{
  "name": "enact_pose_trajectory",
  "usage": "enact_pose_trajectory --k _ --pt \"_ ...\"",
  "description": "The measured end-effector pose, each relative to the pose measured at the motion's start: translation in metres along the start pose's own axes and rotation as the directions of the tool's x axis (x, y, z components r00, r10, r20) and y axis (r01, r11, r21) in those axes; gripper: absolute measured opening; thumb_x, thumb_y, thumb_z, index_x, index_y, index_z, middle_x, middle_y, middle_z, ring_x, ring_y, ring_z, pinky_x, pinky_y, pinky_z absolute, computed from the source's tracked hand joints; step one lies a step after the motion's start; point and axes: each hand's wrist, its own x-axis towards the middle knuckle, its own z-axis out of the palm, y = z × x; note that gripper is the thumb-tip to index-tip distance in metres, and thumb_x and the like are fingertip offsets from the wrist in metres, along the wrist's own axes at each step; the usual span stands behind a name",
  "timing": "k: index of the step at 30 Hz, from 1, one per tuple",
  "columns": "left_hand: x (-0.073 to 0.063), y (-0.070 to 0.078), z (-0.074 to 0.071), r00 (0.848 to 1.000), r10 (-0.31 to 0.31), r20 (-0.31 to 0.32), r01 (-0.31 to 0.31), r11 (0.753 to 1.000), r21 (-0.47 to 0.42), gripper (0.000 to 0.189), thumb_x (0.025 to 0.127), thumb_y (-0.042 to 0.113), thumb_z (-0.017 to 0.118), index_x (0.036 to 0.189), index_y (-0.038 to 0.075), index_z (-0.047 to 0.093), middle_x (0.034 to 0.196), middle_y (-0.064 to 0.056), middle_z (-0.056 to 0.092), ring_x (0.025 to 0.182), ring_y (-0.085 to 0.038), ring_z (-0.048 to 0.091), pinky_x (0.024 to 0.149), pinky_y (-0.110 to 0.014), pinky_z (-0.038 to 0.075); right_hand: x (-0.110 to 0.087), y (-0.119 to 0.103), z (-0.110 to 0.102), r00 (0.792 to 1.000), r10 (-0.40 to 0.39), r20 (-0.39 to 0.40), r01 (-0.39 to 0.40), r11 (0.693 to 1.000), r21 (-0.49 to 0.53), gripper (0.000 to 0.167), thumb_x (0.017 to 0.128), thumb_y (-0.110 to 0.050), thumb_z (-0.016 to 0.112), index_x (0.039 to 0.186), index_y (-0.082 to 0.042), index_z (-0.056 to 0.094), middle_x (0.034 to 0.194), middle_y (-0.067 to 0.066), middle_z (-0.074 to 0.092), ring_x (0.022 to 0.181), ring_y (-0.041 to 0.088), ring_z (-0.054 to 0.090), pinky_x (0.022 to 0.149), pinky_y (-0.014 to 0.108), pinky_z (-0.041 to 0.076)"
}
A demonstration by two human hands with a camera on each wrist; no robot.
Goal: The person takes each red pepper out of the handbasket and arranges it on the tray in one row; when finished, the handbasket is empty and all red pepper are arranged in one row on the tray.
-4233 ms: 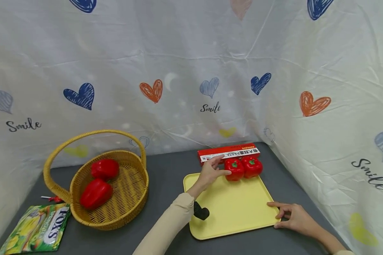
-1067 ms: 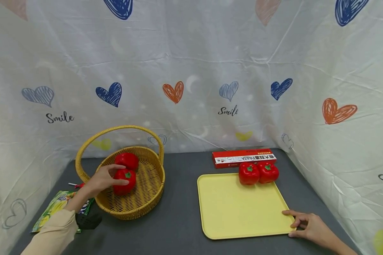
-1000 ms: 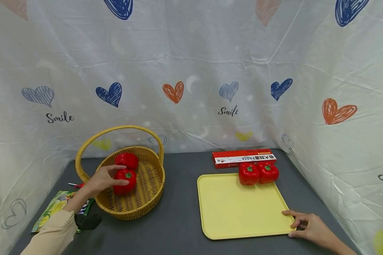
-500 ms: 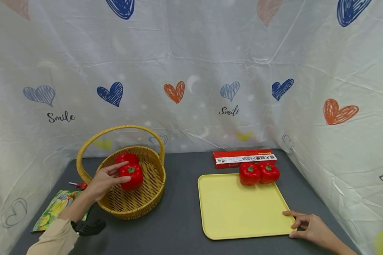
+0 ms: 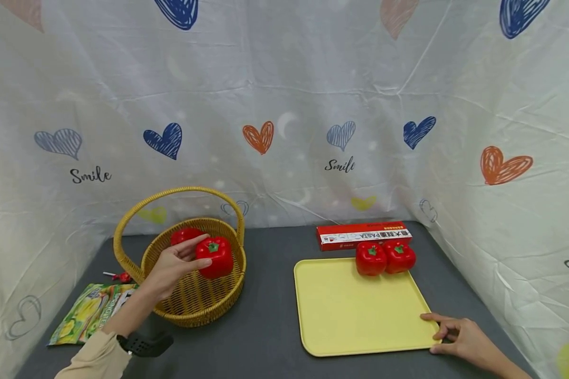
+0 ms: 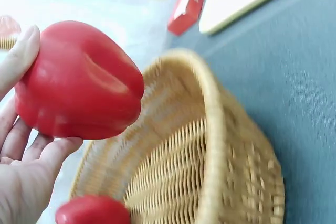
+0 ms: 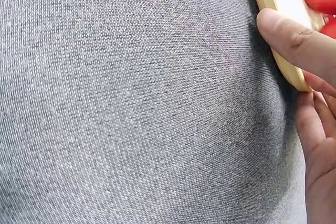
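Observation:
My left hand grips a red bell pepper between thumb and fingers, its green stem facing up. In the left wrist view this pepper is raised over the wicker basket. A second red pepper lies inside the basket, partly covered by my fingers in the head view. My right hand pinches the near right corner of a yellow tray, thumb at the front edge and fingers along the side. Two more red peppers sit side by side at the tray's far edge.
A red pasta box lies behind the tray. Left of the basket are a lollipop and a green-yellow snack bag, partly behind my forearm. The basket's tall handle arches over it. A patterned curtain encloses the grey table.
Since a second ago, my left hand has lifted the pepper from the basket's floor and moved it right. Earlier it was at the tray's peppers. My right hand keeps its hold on the tray.

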Motion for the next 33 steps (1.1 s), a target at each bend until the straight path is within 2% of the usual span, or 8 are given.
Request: enact_pose_trajectory --k 4,6,11,16,20,28,33 --pt "0.004 0.008 0.015 1.000 0.012 0.028 -0.011 0.998 -0.054 0.062 0.089 0.007 0.067 0.144 -0.002 0.039 0.143 -0.022 0.042 0.114 -0.012 0.058 0.089 -0.029 0.052 0.000 0.000 0.000 1.000 0.006 -0.005 -0.006 1.000 -0.013 0.020 0.074 -0.016 0.082 0.073 -0.011 0.063 0.118 -0.026 0.058 0.100 -0.015 0.050 0.063 0.017 0.052" --pt "0.006 0.011 0.024 0.999 0.011 0.040 -0.008 0.997 -0.073 0.063 0.089 0.006 0.067 0.144 -0.003 0.039 0.143 -0.022 0.043 0.113 -0.010 0.059 0.089 -0.029 0.052 0.000 0.000 -0.001 1.000 0.015 -0.006 -0.016 1.000 -0.024 0.020 0.073 -0.017 0.083 0.073 -0.011 0.063 0.117 -0.026 0.058 0.098 -0.014 0.050 0.062 0.017 0.052" --pt "0.013 0.015 0.048 0.998 -0.009 0.059 0.015 0.995 -0.096 0.063 0.086 0.004 0.071 0.143 -0.001 0.043 0.142 -0.021 0.044 0.117 -0.018 0.057 0.089 -0.032 0.052 0.001 -0.001 -0.001 0.999 0.037 -0.005 -0.037 0.999 -0.020 0.021 0.073 -0.018 0.083 0.074 -0.010 0.064 0.117 -0.025 0.060 0.097 -0.013 0.051 0.063 0.018 0.053" --pt "0.023 0.018 0.074 0.996 0.008 0.089 0.002 0.994 -0.107 0.063 0.083 0.005 0.074 0.140 -0.001 0.047 0.139 -0.021 0.049 0.117 -0.025 0.057 0.088 -0.034 0.053 0.002 -0.002 -0.001 0.999 0.045 -0.009 -0.045 0.999 -0.017 0.021 0.073 -0.018 0.083 0.074 -0.010 0.064 0.116 -0.025 0.060 0.098 -0.013 0.051 0.063 0.018 0.053" --pt "0.034 0.016 0.096 0.996 0.018 0.088 -0.007 0.993 -0.117 0.061 0.081 0.004 0.076 0.137 0.000 0.050 0.135 -0.020 0.053 0.119 -0.029 0.056 0.089 -0.034 0.053 0.001 -0.001 -0.001 0.999 0.038 -0.011 -0.038 0.999 -0.013 0.021 0.072 -0.018 0.083 0.073 -0.010 0.064 0.116 -0.024 0.061 0.100 -0.014 0.051 0.064 0.018 0.053" --pt "0.054 0.002 0.144 0.999 0.003 0.054 0.003 0.992 -0.128 0.060 0.078 0.002 0.078 0.133 0.000 0.055 0.130 -0.017 0.058 0.119 -0.031 0.055 0.094 -0.041 0.050 0.000 -0.002 -0.001 0.999 0.037 -0.009 -0.037 0.999 -0.001 0.021 0.073 -0.017 0.083 0.073 -0.010 0.063 0.117 -0.025 0.060 0.103 -0.016 0.049 0.065 0.017 0.053" --pt "0.067 -0.011 0.163 0.999 0.006 0.038 0.000 0.989 -0.145 0.056 0.077 0.000 0.078 0.129 0.000 0.059 0.129 -0.018 0.058 0.118 -0.032 0.055 0.095 -0.043 0.049 0.000 -0.001 0.000 1.000 0.007 -0.011 -0.006 1.000 0.018 0.019 0.073 -0.014 0.082 0.074 -0.009 0.064 0.118 -0.022 0.061 0.105 -0.015 0.049 0.066 0.017 0.053"
